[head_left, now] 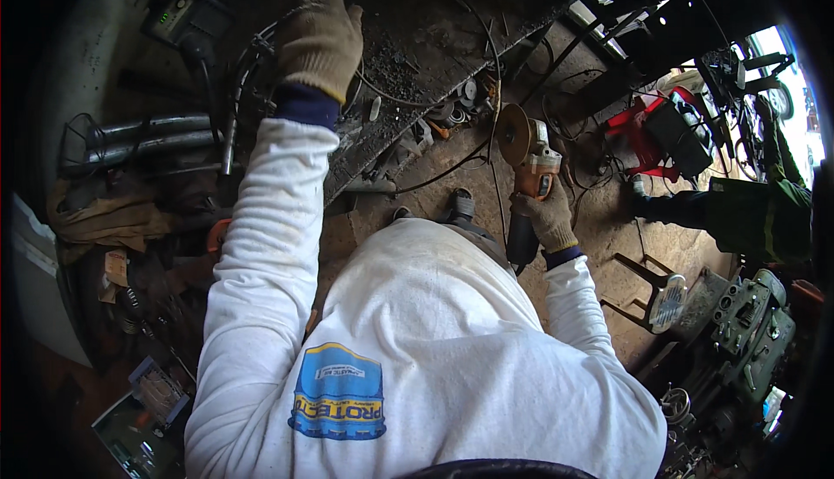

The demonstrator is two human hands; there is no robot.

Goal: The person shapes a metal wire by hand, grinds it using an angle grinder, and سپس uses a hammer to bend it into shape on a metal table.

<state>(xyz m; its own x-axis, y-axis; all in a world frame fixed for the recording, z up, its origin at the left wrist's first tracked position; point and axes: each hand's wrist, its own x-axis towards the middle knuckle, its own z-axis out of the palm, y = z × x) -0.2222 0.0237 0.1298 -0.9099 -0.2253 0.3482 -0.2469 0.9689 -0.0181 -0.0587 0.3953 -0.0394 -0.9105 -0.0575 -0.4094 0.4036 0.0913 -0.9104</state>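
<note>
My left hand [319, 32], in a tan work glove, reaches far up over a dark, dirty steel workbench [417, 53] and rests among black cables [252, 62] at its far side; what the fingers grip is hidden. My right hand [549, 216], also gloved, is closed around the body of an orange angle grinder [530, 166], held low at my right side above the floor. Its round disc [512, 134] points up toward the bench edge. A black cord runs from the grinder up over the bench.
A dark box with green lights [187, 19] sits at the upper left. Metal pipes [148, 136] lie left of the bench. A red machine [656, 136] and another person's dark-clad leg [738, 214] are at right. A metal stool [660, 297] and green machinery [747, 331] stand lower right.
</note>
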